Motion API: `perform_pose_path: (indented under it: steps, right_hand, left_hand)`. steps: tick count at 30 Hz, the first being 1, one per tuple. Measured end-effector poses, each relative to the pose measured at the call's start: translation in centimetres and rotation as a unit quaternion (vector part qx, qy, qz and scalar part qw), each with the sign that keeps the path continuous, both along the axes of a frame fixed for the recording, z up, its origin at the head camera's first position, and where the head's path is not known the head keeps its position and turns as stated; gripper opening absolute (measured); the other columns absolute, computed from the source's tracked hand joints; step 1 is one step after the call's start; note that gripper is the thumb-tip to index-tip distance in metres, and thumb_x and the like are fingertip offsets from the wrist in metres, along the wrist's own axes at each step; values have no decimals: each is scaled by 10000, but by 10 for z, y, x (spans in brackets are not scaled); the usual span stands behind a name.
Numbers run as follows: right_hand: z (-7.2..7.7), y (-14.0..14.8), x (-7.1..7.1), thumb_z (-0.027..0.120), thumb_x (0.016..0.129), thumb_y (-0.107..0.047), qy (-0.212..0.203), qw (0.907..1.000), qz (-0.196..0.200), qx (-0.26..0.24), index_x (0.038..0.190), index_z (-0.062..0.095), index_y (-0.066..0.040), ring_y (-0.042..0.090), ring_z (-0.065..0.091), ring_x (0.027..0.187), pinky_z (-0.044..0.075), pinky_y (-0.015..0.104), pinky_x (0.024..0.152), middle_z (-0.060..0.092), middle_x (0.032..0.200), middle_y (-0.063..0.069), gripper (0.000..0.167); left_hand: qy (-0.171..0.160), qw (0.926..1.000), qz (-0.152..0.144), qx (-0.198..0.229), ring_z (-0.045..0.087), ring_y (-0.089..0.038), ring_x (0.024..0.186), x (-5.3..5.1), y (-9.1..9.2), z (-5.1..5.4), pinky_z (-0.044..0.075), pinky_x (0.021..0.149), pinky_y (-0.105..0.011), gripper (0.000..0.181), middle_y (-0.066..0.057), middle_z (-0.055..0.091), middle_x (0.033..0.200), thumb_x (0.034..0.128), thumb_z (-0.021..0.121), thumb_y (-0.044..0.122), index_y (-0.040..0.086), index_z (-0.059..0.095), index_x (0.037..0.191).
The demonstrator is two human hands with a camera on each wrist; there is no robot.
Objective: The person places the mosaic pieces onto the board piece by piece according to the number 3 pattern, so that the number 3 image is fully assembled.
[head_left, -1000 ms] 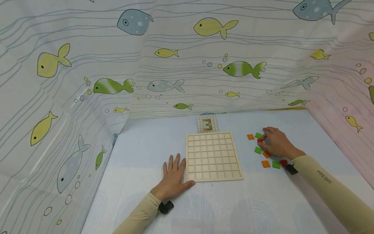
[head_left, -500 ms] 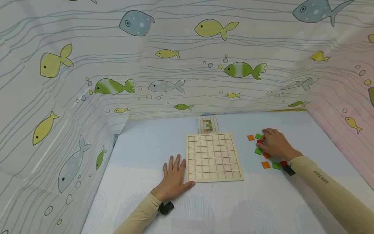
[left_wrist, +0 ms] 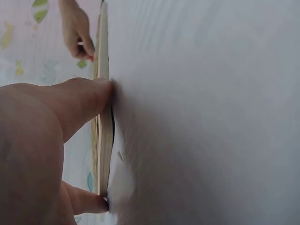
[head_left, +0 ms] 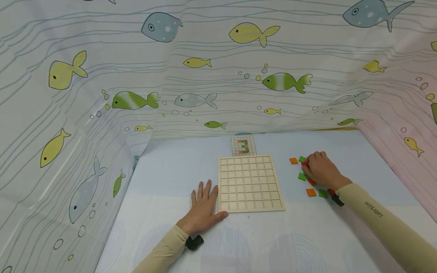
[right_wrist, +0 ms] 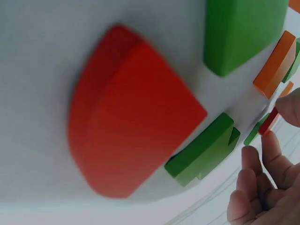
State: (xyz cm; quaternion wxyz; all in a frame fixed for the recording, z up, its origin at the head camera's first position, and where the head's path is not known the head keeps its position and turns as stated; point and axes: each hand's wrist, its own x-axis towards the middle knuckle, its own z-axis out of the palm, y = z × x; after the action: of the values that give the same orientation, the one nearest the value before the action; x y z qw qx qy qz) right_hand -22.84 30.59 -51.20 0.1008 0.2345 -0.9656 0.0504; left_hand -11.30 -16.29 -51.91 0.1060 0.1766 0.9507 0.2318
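My left hand [head_left: 200, 212] lies spread on the table at the left edge of a wooden grid board [head_left: 250, 184]. Its thumb touches the board's lower left corner, and in the left wrist view a fingertip also meets the side of the board [left_wrist: 105, 150]. Over on the right, my right hand [head_left: 322, 170] pinches a red square tile [right_wrist: 268, 123] between thumb and index finger. A green tile [head_left: 302, 159] is just beyond those fingertips. Another green tile [head_left: 302, 176] and an orange tile [head_left: 311, 182] lie near the hand, the orange one partly covered.
A small pattern card [head_left: 244, 145] with coloured squares touches the board's far edge. Loose tiles include an orange one [head_left: 293, 161], a nearer orange one [head_left: 311, 192], a green one [head_left: 323, 193] and a red one [right_wrist: 136, 117] by the right wrist. Fish-printed sheets enclose the table.
The right hand's fingers have curled in and drawn together on the red tile, and the hand has shifted slightly. The left hand and the board have stayed put.
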Motion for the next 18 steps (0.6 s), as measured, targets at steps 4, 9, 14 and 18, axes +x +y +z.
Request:
perform_pose_path:
  steps: [4,9,14,18]
  right_hand:
    - [1,0,0,700,997,-141,-442,9988,-146,-146,1010,583,121,366,535,887,498,506,844,627,914,227,287]
    - [4,-1,-1,668,1036,-166,-986,9937,-373,-372,1098,575,119,359,517,923,527,488,820,626,966,206,306]
    - [8,-5,-1,656,1051,-178,-1149,9904,-439,-635,1176,572,121,407,527,1024,536,538,902,637,1046,226,335]
    - [11,-12,-1,671,1046,-161,-1017,9901,-362,-895,1191,588,118,399,539,1034,521,541,927,658,1070,235,325]
  left_hand:
    - [-8,10000,6,-4,-74,-544,1615,0,0,-1,2,1233,-783,989,-284,40,1762,988,681,552,-20,244,1666]
    - [-43,10000,17,-41,-83,-530,1620,-2,0,0,-3,1243,-769,996,-269,27,1767,984,681,558,-8,236,1673]
    - [-29,10000,19,-78,-82,-527,1621,-2,0,0,5,1245,-768,995,-265,27,1768,987,680,562,-5,235,1674]
    - [-18,10000,36,-54,-80,-524,1622,-1,0,0,7,1246,-766,988,-265,33,1768,988,679,562,-4,246,1672]
